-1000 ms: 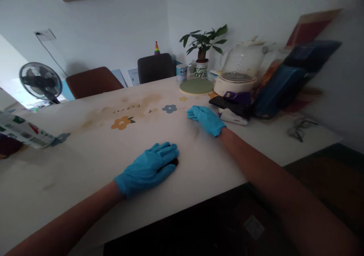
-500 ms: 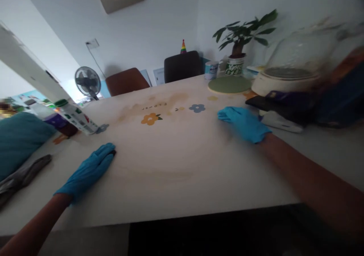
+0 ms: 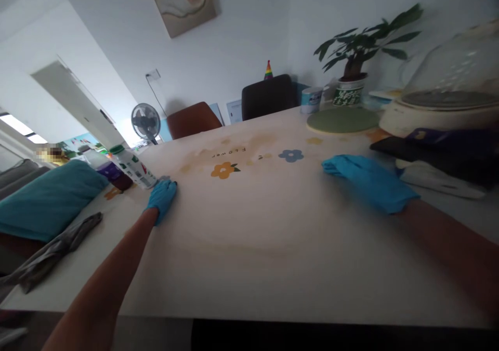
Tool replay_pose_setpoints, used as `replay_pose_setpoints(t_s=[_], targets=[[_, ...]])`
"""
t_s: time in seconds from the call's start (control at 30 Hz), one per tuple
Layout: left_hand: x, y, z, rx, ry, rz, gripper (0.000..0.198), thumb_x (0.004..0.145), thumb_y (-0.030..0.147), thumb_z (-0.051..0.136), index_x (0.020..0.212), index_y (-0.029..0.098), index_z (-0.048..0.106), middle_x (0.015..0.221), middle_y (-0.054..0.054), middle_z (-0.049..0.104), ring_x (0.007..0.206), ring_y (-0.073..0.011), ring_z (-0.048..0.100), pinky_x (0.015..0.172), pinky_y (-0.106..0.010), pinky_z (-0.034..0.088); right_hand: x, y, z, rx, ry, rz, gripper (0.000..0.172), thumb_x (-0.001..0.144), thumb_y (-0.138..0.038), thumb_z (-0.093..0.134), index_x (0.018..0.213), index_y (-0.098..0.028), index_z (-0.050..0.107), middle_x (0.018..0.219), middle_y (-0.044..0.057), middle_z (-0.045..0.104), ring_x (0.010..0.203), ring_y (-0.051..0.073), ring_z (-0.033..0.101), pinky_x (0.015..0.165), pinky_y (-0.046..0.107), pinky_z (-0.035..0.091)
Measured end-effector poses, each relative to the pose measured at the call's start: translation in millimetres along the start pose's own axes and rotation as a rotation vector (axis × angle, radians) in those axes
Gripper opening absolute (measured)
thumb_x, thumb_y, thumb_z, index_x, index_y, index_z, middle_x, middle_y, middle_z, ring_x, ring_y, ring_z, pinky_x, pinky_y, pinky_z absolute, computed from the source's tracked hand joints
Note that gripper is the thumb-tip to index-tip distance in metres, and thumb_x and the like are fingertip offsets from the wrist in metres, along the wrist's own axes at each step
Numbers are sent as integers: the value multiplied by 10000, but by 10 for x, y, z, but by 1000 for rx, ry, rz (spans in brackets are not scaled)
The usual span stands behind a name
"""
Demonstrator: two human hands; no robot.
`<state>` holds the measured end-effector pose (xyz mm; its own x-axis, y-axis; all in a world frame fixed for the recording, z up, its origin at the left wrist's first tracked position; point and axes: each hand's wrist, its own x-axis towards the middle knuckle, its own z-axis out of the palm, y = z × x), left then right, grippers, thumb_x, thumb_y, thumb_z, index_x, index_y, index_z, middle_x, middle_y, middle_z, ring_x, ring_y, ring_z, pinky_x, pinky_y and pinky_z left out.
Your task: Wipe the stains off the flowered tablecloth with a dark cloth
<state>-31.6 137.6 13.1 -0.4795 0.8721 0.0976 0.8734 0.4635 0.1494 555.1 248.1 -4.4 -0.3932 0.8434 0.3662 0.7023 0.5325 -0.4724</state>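
My left hand (image 3: 162, 197), in a blue glove, is on the white tabletop just right of a white bottle with a green cap (image 3: 133, 168). Its fingers are together and bent down, and a small dark thing shows at their tips; its kind is hidden. My right hand (image 3: 368, 182), also blue-gloved, is low over the right side of the table. Its fingers stretch out to the left, and I see nothing in them. Close to its wrist lie a dark flat object (image 3: 405, 151) and a crumpled pale cloth-like item (image 3: 438, 180).
The tabletop (image 3: 249, 226) bears printed flowers. Behind are a green round mat (image 3: 343, 119), a can (image 3: 311, 100), a potted plant (image 3: 349, 88) and a clear-domed appliance (image 3: 448, 101). A dark-liquid bottle (image 3: 113, 175) and grey cloth (image 3: 62, 247) are left; chairs (image 3: 195, 121) stand beyond.
My left hand has slid forward, away from me, to beside the white bottle; the dark bit at its fingertips moved with it. My right hand has stayed near the dark flat object. The view has shifted left.
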Motion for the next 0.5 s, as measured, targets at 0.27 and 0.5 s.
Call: replay_pose_setpoints(t_s=[0.27,0.5], targets=[[613,356,151,43,12,-107,517,1083,331,325,1361,56,664,1474,-308,668,1442,-389,610,1158,-501,485,-36,162,79,-20,9,-33,418,923,-404,491,1169,-278,806,1450,183,765,1418,387,682,1276,617,473],[762,604,195,39,-26,-14,508,1094,334,325,1318,78,703,1431,-288,701,1416,-347,632,1137,-436,490,-47,9,33,-48,-43,69,594,1015,-512,421,1337,-195,806,1515,230,713,1421,431,676,1290,633,468]])
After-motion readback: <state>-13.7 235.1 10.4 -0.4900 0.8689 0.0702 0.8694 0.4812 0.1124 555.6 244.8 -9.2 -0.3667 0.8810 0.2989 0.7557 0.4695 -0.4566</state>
